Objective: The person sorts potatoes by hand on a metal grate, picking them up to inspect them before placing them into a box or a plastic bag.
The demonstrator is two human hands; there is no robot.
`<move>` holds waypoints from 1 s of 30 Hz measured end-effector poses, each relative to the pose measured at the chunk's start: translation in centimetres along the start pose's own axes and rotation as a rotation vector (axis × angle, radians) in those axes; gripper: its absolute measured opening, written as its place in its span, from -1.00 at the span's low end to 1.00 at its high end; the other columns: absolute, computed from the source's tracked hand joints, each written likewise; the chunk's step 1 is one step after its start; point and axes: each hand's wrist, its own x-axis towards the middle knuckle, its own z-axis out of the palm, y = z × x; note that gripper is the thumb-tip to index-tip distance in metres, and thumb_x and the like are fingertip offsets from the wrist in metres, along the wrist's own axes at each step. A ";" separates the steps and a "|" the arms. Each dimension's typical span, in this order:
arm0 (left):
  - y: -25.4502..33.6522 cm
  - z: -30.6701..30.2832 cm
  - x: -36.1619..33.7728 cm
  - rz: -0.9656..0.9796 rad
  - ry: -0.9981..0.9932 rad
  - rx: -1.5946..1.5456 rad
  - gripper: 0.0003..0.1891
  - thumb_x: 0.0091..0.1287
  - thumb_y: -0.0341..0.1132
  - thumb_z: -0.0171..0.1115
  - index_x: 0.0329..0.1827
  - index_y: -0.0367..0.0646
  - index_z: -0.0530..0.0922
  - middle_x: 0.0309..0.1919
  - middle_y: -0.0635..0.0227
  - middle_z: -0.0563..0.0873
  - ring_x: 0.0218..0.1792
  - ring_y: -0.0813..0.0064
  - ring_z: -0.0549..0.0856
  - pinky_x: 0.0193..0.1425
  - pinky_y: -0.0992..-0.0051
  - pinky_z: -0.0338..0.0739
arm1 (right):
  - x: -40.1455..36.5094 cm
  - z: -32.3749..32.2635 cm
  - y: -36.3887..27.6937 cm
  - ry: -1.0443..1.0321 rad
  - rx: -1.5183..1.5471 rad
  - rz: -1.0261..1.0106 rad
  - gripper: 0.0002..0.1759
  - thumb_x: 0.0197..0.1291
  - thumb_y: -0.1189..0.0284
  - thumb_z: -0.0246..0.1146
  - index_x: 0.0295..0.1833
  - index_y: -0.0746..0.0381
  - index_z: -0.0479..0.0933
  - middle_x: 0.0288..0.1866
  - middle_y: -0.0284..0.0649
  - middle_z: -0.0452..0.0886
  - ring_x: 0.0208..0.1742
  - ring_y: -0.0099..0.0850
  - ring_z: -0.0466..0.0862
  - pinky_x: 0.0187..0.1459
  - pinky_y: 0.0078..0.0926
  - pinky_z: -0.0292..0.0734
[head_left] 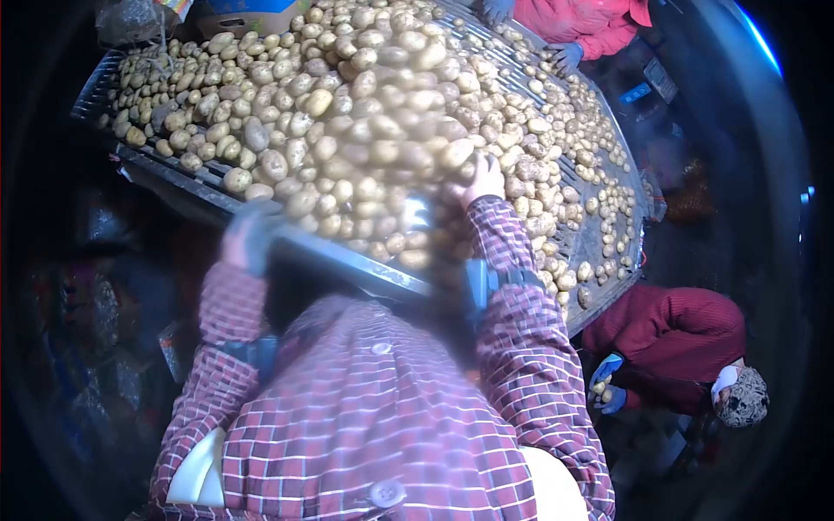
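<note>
A thick heap of potatoes (382,130) covers the slatted sorting table in front of me, and its middle part is smeared by motion. My right hand (482,181) reaches into the near side of the heap, fingers bent around a potato (456,154) at the fingertips. My left hand (250,234), in a grey-blue glove, is at the table's near metal edge (347,256). Motion blur smears its fingers, so whether it holds anything does not show.
Across the table, a person in a pink jacket (582,22) has gloved hands at the potatoes. To the right, another person in dark red (669,334) holds potatoes in a gloved hand. A blue cardboard box (248,17) stands at the far left.
</note>
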 end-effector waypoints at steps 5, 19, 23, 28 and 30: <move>-5.5 8.6 -2.1 -0.278 -0.437 -0.110 -0.43 0.41 -0.02 0.16 0.32 -0.24 0.38 0.05 0.09 0.63 0.04 0.15 0.67 0.04 0.21 0.61 | -0.9 2.3 3.0 0.291 0.247 -0.092 -0.46 -0.07 -0.02 0.34 -0.03 0.08 0.64 -0.02 -0.04 0.61 0.11 -0.09 0.56 0.20 -0.20 0.47; -3.8 -12.3 -7.7 -0.215 0.021 -0.279 -0.48 0.40 -0.29 0.17 0.41 -0.06 0.33 0.29 0.04 0.49 0.06 -0.06 0.64 -0.29 0.26 0.75 | -13.9 -1.2 -9.7 -0.540 0.561 -0.287 -0.57 0.22 0.22 0.27 0.13 0.22 0.60 -0.01 -0.04 0.67 0.03 -0.22 0.67 0.11 -0.33 0.56; -5.8 -33.3 -13.4 -0.186 0.702 0.105 -0.39 0.31 -0.21 0.29 0.42 -0.06 0.32 0.24 0.13 0.56 0.08 0.16 0.64 -0.01 0.22 0.64 | -12.8 -2.0 -9.4 -0.444 0.626 -0.230 -0.64 0.13 0.34 0.34 0.03 0.27 0.63 -0.10 -0.09 0.68 -0.04 -0.31 0.69 0.02 -0.41 0.58; -3.1 -37.0 -14.0 -0.315 0.955 0.812 -0.27 0.25 -0.14 0.40 0.45 -0.16 0.29 0.23 0.26 0.56 0.17 0.29 0.58 0.23 0.30 0.52 | -12.1 1.2 -10.4 -0.103 0.471 -0.466 -0.70 0.15 0.31 0.31 -0.03 0.20 0.64 -0.12 -0.09 0.65 -0.06 -0.17 0.68 0.00 -0.31 0.57; -1.3 -26.9 -11.7 -0.238 0.857 0.458 -0.44 0.35 -0.22 0.30 0.41 -0.04 0.37 0.23 0.31 0.57 0.19 0.26 0.57 0.15 0.23 0.54 | -10.7 2.4 -11.0 0.009 0.447 -0.441 -0.75 0.13 0.32 0.29 -0.10 0.18 0.63 -0.15 -0.05 0.62 -0.09 -0.02 0.63 -0.01 -0.17 0.56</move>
